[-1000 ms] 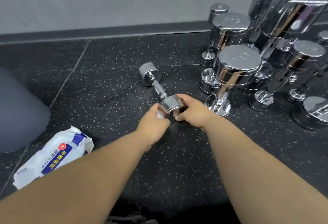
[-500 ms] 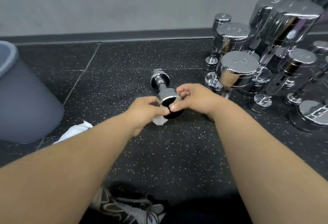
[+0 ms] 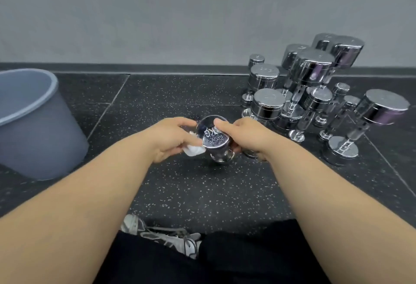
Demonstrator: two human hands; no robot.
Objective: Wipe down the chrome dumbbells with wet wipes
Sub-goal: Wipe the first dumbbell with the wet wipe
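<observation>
- At the frame's left edge we see a grey bin.
- Right of centre, chrome dumbbells stand clustered.
- At centre, our right hand grips a small dumbbell, its end face towards us.
- Our left hand pinches a white wipe against the dumbbell's head.

Open black speckled rubber floor ahead, between the round grey plastic bucket blocking the left and the crowded cluster of upright chrome dumbbells walling the right — grey wall behind, white laced sneaker near below.
</observation>
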